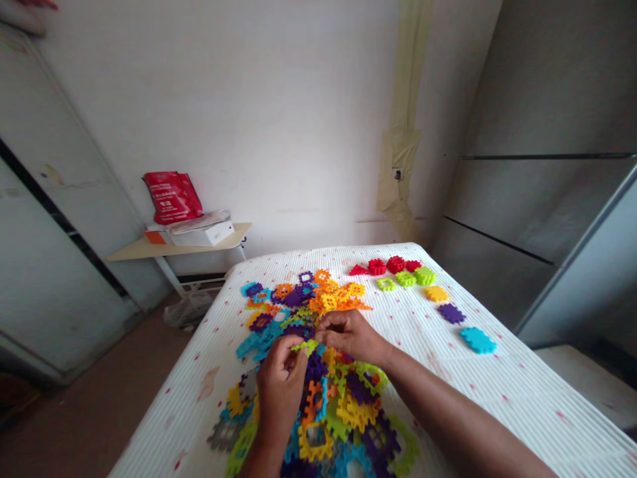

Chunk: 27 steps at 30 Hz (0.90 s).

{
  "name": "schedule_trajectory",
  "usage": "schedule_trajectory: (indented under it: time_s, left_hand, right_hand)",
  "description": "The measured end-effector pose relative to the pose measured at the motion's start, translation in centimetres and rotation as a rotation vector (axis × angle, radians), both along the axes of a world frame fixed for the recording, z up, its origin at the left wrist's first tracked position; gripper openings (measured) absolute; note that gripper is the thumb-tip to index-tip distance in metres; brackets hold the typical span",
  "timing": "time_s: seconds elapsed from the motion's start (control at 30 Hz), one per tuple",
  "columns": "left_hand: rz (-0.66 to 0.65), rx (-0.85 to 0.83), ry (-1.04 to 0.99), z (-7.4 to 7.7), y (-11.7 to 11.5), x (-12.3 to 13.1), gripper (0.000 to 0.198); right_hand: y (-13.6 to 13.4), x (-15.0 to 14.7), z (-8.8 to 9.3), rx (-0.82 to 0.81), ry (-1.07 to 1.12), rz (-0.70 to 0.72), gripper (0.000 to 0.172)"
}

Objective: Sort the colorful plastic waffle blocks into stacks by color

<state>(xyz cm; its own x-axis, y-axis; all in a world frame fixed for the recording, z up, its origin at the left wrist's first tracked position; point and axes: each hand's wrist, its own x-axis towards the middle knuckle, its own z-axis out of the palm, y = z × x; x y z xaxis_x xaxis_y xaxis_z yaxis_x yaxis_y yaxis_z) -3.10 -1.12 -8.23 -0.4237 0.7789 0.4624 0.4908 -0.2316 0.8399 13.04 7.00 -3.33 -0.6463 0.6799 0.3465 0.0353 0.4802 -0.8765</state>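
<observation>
A heap of flat plastic interlocking tiles (318, 372) in orange, purple, yellow, green and blue covers the middle of a white quilted bed (497, 392). Over the heap, my left hand (279, 388) is curled, its fingers pinching a lime green tile (304, 346). My right hand (351, 334) meets it from the right, fingers closed on the same green tile. Sorted tiles lie apart at the far right: red ones (385, 266), green ones (405, 279), a yellow one (436, 293), a purple one (451, 313) and a blue one (478, 340).
A small beige side table (149, 249) stands by the wall at the bed's far left, carrying a red bag (172, 196) and a white box (204, 232). Grey cabinet doors (547, 186) line the right side. Brown floor (89, 398) runs along the left.
</observation>
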Motion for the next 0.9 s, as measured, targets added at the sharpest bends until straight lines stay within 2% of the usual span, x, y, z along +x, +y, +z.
schedule_trajectory:
  time_s: [0.07,0.17,0.27,0.4,0.57,0.7,0.9]
  left_hand:
    - [0.020,0.048,-0.048,0.2,0.0,0.0,0.020]
    - [0.084,0.124,-0.091,0.7,-0.1,-0.1,0.020]
    - [0.123,0.135,-0.129,1.2,-0.2,-0.1,0.024]
    - [0.178,0.099,-0.234,1.4,-0.3,-0.2,0.031]
    - [0.224,0.055,-0.324,1.2,-0.2,-0.3,0.040]
    - [0.227,0.049,-0.367,1.5,-0.2,-0.1,0.041]
    - [0.188,0.013,-0.468,1.5,-0.1,0.0,0.043]
  right_hand:
    - [1.7,0.7,-0.4,0.094,-0.096,-0.137,0.027]
    - [5.5,2.0,-1.2,0.292,-0.372,-0.552,0.024]
    - [9.2,3.1,-2.6,0.310,-0.502,-0.711,0.027]
    - [11.5,2.9,-4.7,0.262,-0.635,-0.768,0.033]
    - [11.7,0.8,-6.1,0.180,-0.728,-0.805,0.037]
    - [11.7,0.4,-6.3,0.122,-0.654,-0.782,0.033]
    - [11.6,1.3,-6.5,-0.045,-0.372,-0.689,0.034]
